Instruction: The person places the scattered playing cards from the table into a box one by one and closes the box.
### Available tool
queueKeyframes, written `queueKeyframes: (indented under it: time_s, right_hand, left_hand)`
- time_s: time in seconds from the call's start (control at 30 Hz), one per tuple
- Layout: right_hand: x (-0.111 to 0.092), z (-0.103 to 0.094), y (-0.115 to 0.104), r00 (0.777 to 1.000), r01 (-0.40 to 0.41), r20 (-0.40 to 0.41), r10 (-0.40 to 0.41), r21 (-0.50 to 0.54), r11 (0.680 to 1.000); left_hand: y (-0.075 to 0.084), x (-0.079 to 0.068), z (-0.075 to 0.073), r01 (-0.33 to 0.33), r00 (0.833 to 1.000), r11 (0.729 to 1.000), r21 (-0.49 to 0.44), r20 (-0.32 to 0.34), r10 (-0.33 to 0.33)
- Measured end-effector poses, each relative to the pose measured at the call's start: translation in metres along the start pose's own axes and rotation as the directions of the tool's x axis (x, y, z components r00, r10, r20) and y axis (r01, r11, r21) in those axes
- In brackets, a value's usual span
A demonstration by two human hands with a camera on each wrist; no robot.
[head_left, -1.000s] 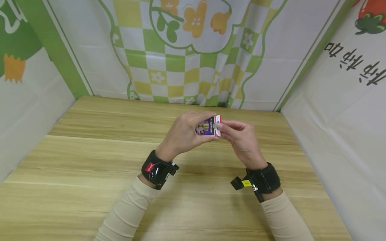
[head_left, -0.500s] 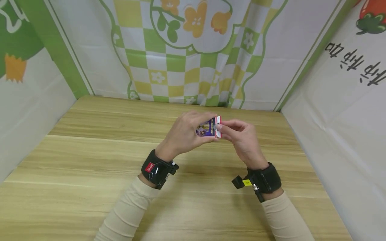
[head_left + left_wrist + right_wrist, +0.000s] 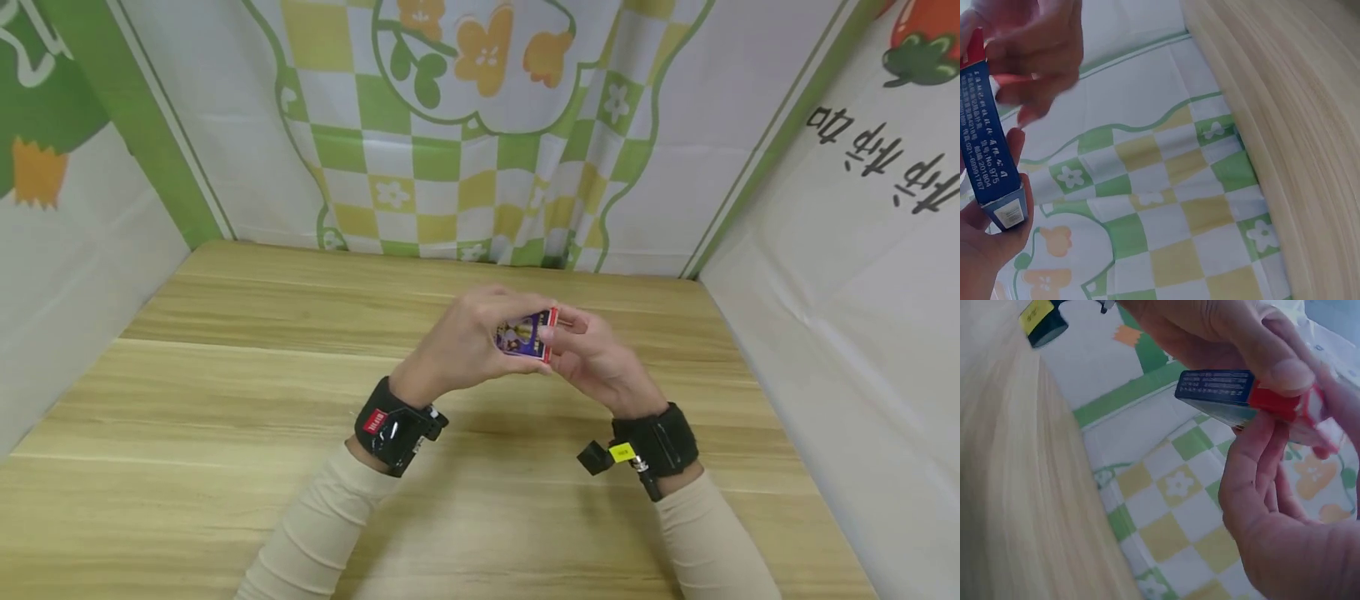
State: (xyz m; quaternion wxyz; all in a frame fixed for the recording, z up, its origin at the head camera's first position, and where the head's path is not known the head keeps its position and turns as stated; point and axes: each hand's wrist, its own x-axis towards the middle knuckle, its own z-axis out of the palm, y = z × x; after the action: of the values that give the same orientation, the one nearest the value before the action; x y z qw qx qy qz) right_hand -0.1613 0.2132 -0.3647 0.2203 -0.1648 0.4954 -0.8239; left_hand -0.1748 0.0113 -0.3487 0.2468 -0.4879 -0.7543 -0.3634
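A small playing card box (image 3: pixel 520 335), purple on its front with a red band at one end, is held up above the table. My left hand (image 3: pixel 472 337) grips it by its long edges, thumb below and fingers above. At the red end, my right hand (image 3: pixel 600 367) pinches the box, its thumb lying on the front face. In the left wrist view the blue narrow side of the box (image 3: pixel 988 137) faces the camera, printed with white text. The right wrist view has the red end of the box (image 3: pixel 1269 400) between the fingers of both hands.
A wood-grain table (image 3: pixel 225 400) lies under the hands. Behind it hangs a checked green and yellow curtain (image 3: pixel 435 158), and a white printed side wall (image 3: pixel 825 275) stands at the right.
The box and both hands have shifted slightly toward the body and right. The white flap that stood out at the red end no longer shows; the right fingers have moved in against that end.
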Motion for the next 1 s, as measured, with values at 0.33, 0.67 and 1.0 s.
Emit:
queueKeyframes:
  time_s: [0.33,0.67,1.0]
  right_hand:
    - [0.008,-0.003,0.019,0.955,-0.039,0.297,-0.008,0.154,0.987]
    - [0.009,0.006,0.013,0.97,0.062,0.232,-0.075,0.065,0.996]
    - [0.011,-0.001,0.013,0.954,-0.011,-0.222,-0.199,-0.694,0.72]
  left_hand:
    - [0.01,0.0,0.0,0.0,0.999,0.986,-0.164,-0.05,-0.009]
    - [0.012,0.007,-0.008,0.013,1.0,0.966,-0.258,-0.021,-0.02]
    - [-0.019,-0.011,0.006,0.042,0.958,0.979,0.199,0.27,-0.096]
